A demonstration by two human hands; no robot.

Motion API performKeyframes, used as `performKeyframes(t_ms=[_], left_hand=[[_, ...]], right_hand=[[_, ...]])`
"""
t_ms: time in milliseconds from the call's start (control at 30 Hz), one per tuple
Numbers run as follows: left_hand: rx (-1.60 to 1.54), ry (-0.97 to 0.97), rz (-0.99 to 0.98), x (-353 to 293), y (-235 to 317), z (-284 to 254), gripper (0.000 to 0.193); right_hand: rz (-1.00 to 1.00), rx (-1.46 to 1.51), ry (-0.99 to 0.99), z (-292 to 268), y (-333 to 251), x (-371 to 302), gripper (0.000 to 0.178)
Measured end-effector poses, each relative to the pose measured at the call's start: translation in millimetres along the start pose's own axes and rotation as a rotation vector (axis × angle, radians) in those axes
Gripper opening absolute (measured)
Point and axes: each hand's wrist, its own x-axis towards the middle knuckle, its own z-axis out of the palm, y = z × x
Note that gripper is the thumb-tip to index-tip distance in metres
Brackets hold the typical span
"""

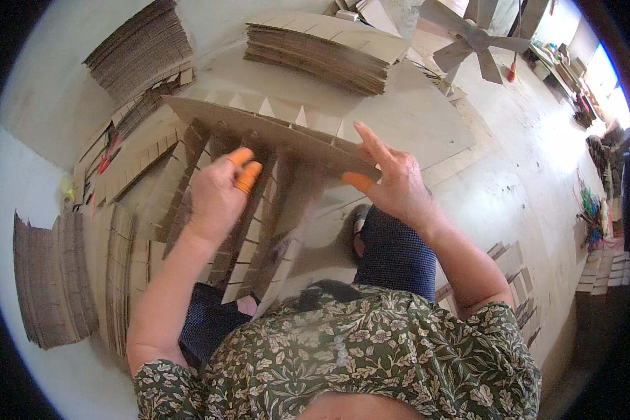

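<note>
A long slotted cardboard strip (259, 131) stands crosswise in front of me. Other slotted strips (248, 241) run from it toward my lap, and pale tabs rise behind it. My right hand (399, 183) grips its right end, the thumb in an orange finger cover (358, 182) on the near side and the index finger stretched along the far side. Over the lengthwise strips, my left hand (219, 194) is closed, with orange covers on two fingers; what lies between its fingertips is hidden.
Stacks of cut cardboard stand at the far middle (322, 52), far left (140, 42) and left (52, 280). A grey fan (477, 38) is at the far right. More slotted cardboard (514, 280) lies by my right elbow. Tangled coloured cords (595, 210) hang at the right edge.
</note>
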Motion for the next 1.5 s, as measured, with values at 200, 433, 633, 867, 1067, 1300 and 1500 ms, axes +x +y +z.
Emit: performKeyframes(t_ms=[200, 433, 633, 867, 1067, 1300, 1500], left_hand=[[0.27, 0.093, -0.168, 23, -87, -17, 0.032], [0.341, -0.131, -0.236, 31, -101, 1, 0.023], [0.298, 0.047, -0.226, 33, -92, -19, 0.028], [0.34, 0.033, -0.215, 76, -160, -22, 0.029], [0.235, -0.018, -0.23, 104, -181, 1, 0.021], [0.251, -0.088, -0.245, 103, -191, -7, 0.021], [0.147, -0.175, -0.376, 92, -189, -30, 0.022]], right_hand=[[-0.036, -0.245, -0.477, 9, -1, 24, 0.057], [-0.068, -0.274, -0.573, -2, 2, 30, 0.056], [-0.037, -0.31, -0.625, -10, 2, 32, 0.062], [-0.053, -0.263, -0.58, -7, 5, 24, 0.064], [0.077, -0.296, -0.649, -15, -6, 29, 0.06], [0.054, -0.371, -0.662, -14, -13, 32, 0.058], [0.082, -0.472, -0.729, -11, -20, 36, 0.047]])
